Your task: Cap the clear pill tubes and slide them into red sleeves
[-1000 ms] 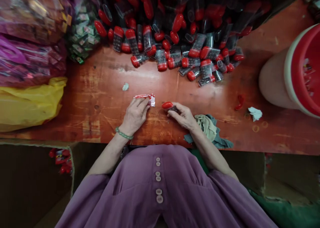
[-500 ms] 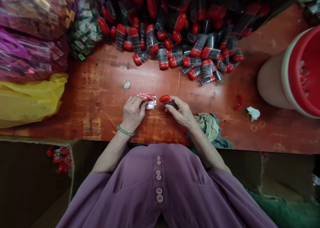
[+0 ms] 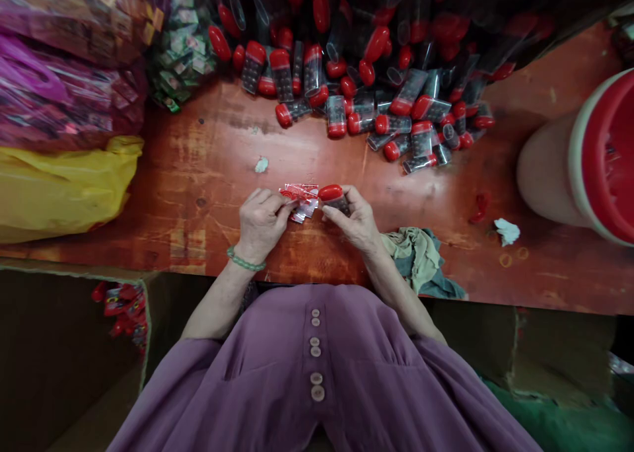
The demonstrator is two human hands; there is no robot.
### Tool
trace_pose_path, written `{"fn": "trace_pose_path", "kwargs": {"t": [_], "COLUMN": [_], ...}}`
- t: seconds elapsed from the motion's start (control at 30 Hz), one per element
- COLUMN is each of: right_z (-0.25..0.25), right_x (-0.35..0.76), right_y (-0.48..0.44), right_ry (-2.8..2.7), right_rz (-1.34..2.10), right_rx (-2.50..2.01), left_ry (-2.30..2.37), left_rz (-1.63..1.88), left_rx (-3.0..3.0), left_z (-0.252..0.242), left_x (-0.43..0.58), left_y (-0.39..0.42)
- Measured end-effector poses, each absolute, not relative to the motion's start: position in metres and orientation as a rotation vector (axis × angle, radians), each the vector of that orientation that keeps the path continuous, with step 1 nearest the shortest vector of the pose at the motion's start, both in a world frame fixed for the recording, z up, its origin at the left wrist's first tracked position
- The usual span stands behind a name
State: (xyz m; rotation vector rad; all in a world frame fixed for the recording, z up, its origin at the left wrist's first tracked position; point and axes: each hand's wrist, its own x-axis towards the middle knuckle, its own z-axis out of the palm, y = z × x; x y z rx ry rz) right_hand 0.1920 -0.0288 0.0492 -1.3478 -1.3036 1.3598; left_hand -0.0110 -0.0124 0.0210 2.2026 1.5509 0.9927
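My left hand (image 3: 263,219) is closed, its thumb and fingers pinching several small red-and-silver foil packets (image 3: 306,201) that fan out toward the right. In my right hand (image 3: 357,222) is a clear tube with a red cap (image 3: 331,192) and dark contents, lying between thumb and fingers. The cap points up and left and sits right beside the packets; whether they touch I cannot tell. Beyond my hands lies a heap of similar red-capped tubes (image 3: 335,116).
Filled plastic bags and a yellow bag (image 3: 59,191) are at the left. A white bucket with a red rim (image 3: 589,154) stands at the right. Cloths (image 3: 416,257), a white scrap (image 3: 507,231) and rubber bands (image 3: 505,260) lie on the table. Cardboard boxes (image 3: 163,300) are below its front edge.
The packets in my left hand and the tube in my right hand have come closer together, and the packets are fanned wider. The whole view has shifted slightly.
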Motion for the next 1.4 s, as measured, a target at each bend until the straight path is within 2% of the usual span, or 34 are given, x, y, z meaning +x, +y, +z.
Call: {"fn": "trace_pose_path", "kwargs": {"t": [0.33,0.57,0.67,0.83,1.07,1.4], "right_z": [0.08,0.094,0.092,0.082,0.074,0.062], "right_x": [0.196,0.203,0.205,0.196,0.176,0.17], "right_y": [-0.048,-0.047,-0.047,-0.049,-0.04,-0.039], "right_ry": [-1.654,-2.122,-1.983,-1.429,-1.192,-1.089], "right_rz": [1.034,0.857,0.89,1.273,1.487,1.426], "right_rx": [-1.318,-1.338,-1.398,-1.286,-1.177,-1.243], "left_ry": [1.358,1.326,1.28,1.136,0.999,1.009], "left_rz": [1.004,0.802,0.831,0.898,0.78,0.746], "left_rx": [2.407,2.514,2.337,1.733,1.291,1.029], "left_z": [0.066,0.078,0.077,0.071,0.065,0.049], "left_x": [-0.014,-0.015,-0.014,-0.008,-0.009,-0.007], "left_y": [-0.028,-0.034,-0.037,-0.038,-0.035,-0.04]}}
